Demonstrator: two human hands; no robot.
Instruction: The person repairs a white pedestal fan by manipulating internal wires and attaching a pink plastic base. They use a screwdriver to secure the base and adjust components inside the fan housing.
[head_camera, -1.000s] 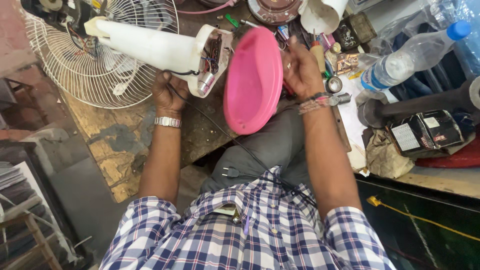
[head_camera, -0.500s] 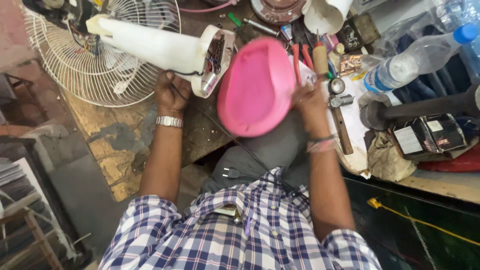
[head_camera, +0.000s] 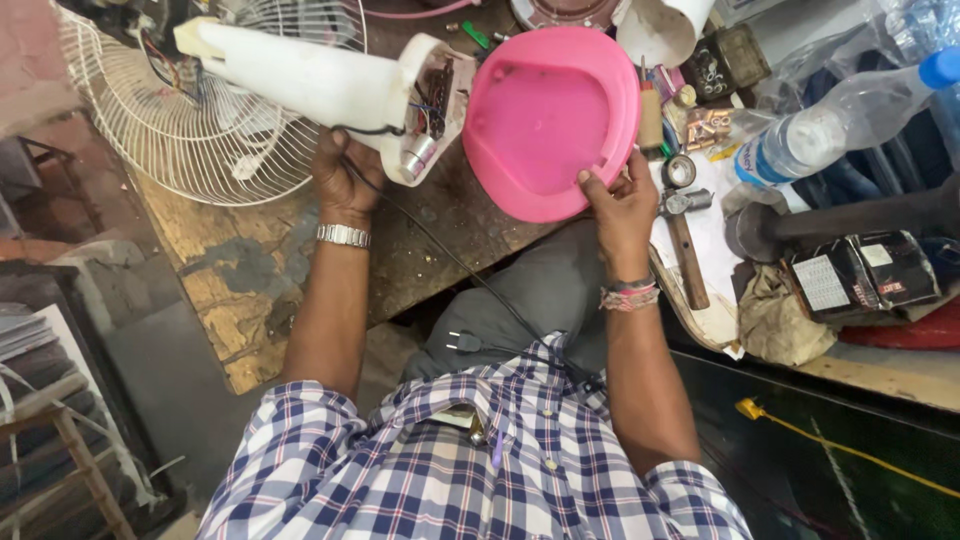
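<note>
Head view: the right hand (head_camera: 622, 205) pinches the pink cover (head_camera: 550, 118) by its lower rim, thumb pressed on the inside, just right of the white fan housing (head_camera: 330, 85), which the left hand (head_camera: 345, 175) grips from below. Keeping the cover's hollow square to the housing's open wired end should seat it cleanly.

We see the fan body (head_camera: 320, 85) left of the base cover (head_camera: 550, 120). The bottle (head_camera: 840, 120) lies far right, the hammer (head_camera: 685, 240) nearer.

A plastic bottle (head_camera: 850, 125), hammer (head_camera: 685, 250) and wire fan guard (head_camera: 210, 140) lie about.
</note>
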